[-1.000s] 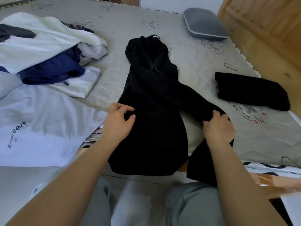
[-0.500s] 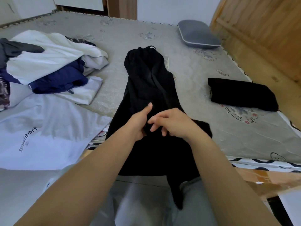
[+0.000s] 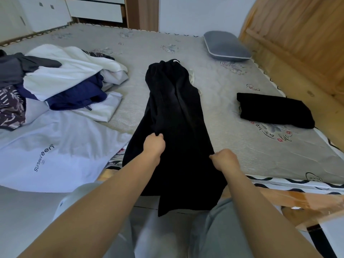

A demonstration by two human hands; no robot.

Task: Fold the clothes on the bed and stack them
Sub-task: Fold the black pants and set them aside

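Both hands clamp the long black fabric garment (image 3: pixel 176 127) draped over the grey mattress's (image 3: pixel 242 146) near edge: left hand (image 3: pixel 154 145) its fold, right hand (image 3: pixel 224 159) apparently its right side.

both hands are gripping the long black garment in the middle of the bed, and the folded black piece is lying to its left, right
Not quite. In the head view the left hand and right hand do grip the long black garment, but the folded black piece lies to its right, near the wooden bed frame.

Matt black cloth garment (image 3: pixel 176 127) (soft-looking); glossy wooden bed frame (image 3: pixel 290 200).
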